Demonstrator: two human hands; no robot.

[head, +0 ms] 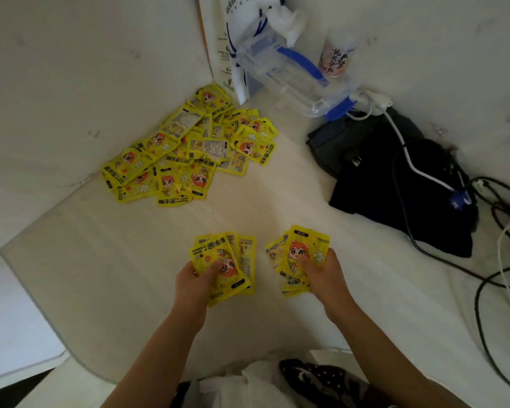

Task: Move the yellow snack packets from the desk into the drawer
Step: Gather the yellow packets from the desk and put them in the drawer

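Note:
A heap of several yellow snack packets point(189, 148) with a red-haired cartoon figure lies on the white desk point(100, 260) in the far left corner, against the wall. My left hand point(196, 282) grips a fanned bunch of yellow packets point(233, 257) above the desk's near middle. My right hand point(321, 275) grips a second bunch of yellow packets point(299, 254) just to the right, thumb pressed on the top one. No drawer shows in this view.
A clear plastic box with blue handles point(292, 72) and a white paper bag point(227, 54) stand at the back. A pink-labelled cup point(336, 54) is beside them. A black bag point(395, 184) and tangled cables point(498, 231) fill the right side.

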